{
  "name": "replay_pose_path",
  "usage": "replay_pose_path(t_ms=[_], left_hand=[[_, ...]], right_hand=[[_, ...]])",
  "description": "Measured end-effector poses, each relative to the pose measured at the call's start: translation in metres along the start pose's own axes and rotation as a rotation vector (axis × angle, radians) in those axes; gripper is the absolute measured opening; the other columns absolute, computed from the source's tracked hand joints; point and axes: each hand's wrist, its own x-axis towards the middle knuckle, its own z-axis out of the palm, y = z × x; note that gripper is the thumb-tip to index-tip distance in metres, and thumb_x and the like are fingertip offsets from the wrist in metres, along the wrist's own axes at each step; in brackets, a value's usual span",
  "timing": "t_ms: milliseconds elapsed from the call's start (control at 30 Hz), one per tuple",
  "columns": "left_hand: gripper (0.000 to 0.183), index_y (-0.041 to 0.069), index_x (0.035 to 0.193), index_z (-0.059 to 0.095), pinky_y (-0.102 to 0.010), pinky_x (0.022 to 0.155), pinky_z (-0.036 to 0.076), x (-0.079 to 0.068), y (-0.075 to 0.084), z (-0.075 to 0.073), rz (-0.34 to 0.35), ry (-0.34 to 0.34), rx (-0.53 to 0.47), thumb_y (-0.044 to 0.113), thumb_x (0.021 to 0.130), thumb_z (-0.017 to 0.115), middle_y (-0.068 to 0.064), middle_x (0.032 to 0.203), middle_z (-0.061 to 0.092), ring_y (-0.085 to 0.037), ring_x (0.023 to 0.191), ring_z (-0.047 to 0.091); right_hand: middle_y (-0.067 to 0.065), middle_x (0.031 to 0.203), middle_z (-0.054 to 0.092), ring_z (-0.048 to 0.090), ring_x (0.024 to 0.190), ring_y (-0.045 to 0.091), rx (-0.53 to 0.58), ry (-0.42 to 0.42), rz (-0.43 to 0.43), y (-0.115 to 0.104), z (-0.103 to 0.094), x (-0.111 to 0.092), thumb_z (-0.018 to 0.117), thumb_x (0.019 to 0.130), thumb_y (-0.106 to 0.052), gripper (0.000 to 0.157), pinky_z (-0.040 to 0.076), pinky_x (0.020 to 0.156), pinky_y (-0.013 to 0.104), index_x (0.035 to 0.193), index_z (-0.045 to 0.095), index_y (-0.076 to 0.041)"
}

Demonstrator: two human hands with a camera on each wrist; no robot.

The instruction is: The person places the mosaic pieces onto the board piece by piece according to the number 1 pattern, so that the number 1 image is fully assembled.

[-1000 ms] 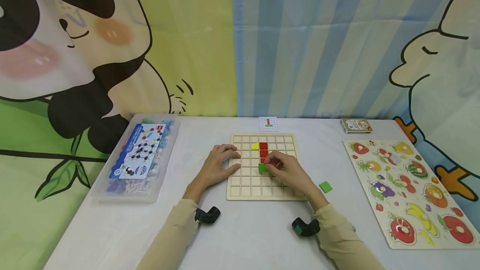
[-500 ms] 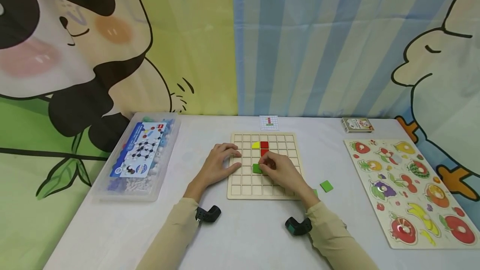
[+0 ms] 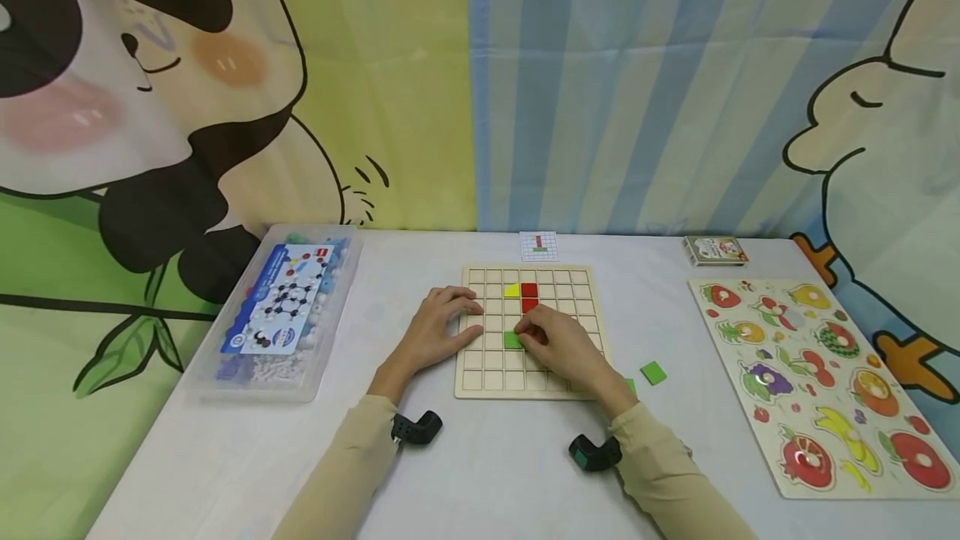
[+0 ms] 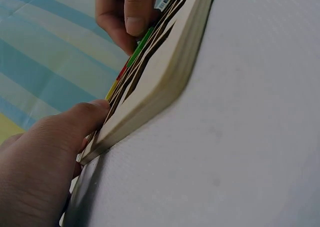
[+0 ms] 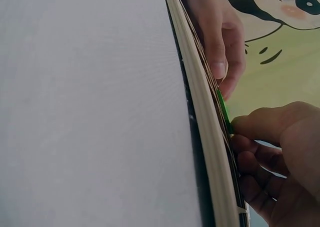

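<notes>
A square green tile [image 3: 512, 340] lies on the wooden grid board [image 3: 472, 386], at the fingertips of my right hand [image 3: 558, 344]. Thumb and fingers pinch its right side; the right wrist view has the thumb [image 5: 260, 124] against the tile's edge. My left hand [image 3: 438, 323] rests on the board's left edge with fingers relaxed, its thumb [image 4: 90, 114] lying over the rim. Up the board, a yellow piece [image 3: 512, 291] sits beside a red tile [image 3: 528, 290], with another red tile [image 3: 529, 305] below. My right hand covers the squares beneath that.
One green tile [image 3: 653, 372] lies right of the board; another [image 3: 631, 386] peeks out by my right wrist. A pattern card [image 3: 538, 246] lies behind the board. A plastic case [image 3: 300, 394] stands left, a fruit puzzle [image 3: 787, 482] right, a small card box [image 3: 716, 251] behind that.
My right hand has shifted left, and the green tile has moved left with it, then slightly nearer me. The lower red tile has become hidden behind that hand. My left hand stays put.
</notes>
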Motion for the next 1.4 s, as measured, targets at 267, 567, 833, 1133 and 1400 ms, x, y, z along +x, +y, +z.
replay_pose_path(t_ms=[267, 567, 833, 1133, 1400], left_hand=[[0.023, 0.026, 0.103, 0.066, -0.046, 0.098, 0.038, 0.002, 0.0, 0.0, 0.0, -0.002, 0.006, 0.038, 0.084, 0.07, 0.002, 0.126, 0.056, -0.022, 0.115, 0.048], [0.022, 0.026, 0.102, 0.067, -0.045, 0.097, 0.039, 0.004, 0.0, 0.001, -0.005, -0.003, 0.013, 0.038, 0.083, 0.07, 0.003, 0.125, 0.057, -0.021, 0.114, 0.048], [0.022, 0.026, 0.102, 0.067, -0.045, 0.097, 0.039, 0.005, 0.0, 0.0, -0.005, -0.008, 0.016, 0.037, 0.084, 0.07, 0.002, 0.125, 0.057, -0.022, 0.114, 0.048], [0.023, 0.026, 0.102, 0.066, -0.045, 0.098, 0.039, 0.002, 0.0, 0.001, -0.01, -0.009, 0.017, 0.038, 0.084, 0.07, 0.002, 0.125, 0.057, -0.022, 0.115, 0.048], [0.022, 0.026, 0.101, 0.067, -0.045, 0.096, 0.04, 0.0, -0.001, 0.002, -0.007, 0.012, 0.022, 0.038, 0.083, 0.071, 0.003, 0.124, 0.057, -0.022, 0.113, 0.049]], right_hand=[[-0.008, 0.088, 0.06, 0.052, 0.076, 0.007, 0.03, -0.05, -0.018, 0.003, -0.007, 0.0, 0.061, 0.091, -0.02, 0.014, 0.046, 0.071, 0.024, 0.101, 0.069, -0.014], [-0.006, 0.102, 0.063, 0.055, 0.087, 0.007, 0.125, -0.094, -0.087, 0.017, -0.022, -0.01, 0.059, 0.094, -0.022, 0.02, 0.049, 0.081, 0.027, 0.112, 0.064, -0.018], [-0.001, 0.102, 0.064, 0.055, 0.086, 0.006, 0.118, -0.048, -0.098, 0.037, -0.037, -0.024, 0.058, 0.094, -0.016, 0.015, 0.049, 0.077, 0.023, 0.108, 0.062, -0.015], [-0.01, 0.088, 0.057, 0.051, 0.076, 0.007, 0.087, -0.018, -0.093, 0.056, -0.057, -0.05, 0.062, 0.092, -0.019, 0.013, 0.043, 0.066, 0.021, 0.104, 0.062, -0.015], [-0.012, 0.086, 0.056, 0.05, 0.074, 0.004, 0.035, -0.002, -0.088, 0.07, -0.07, -0.07, 0.064, 0.09, -0.017, 0.011, 0.043, 0.063, 0.021, 0.1, 0.061, -0.017]])
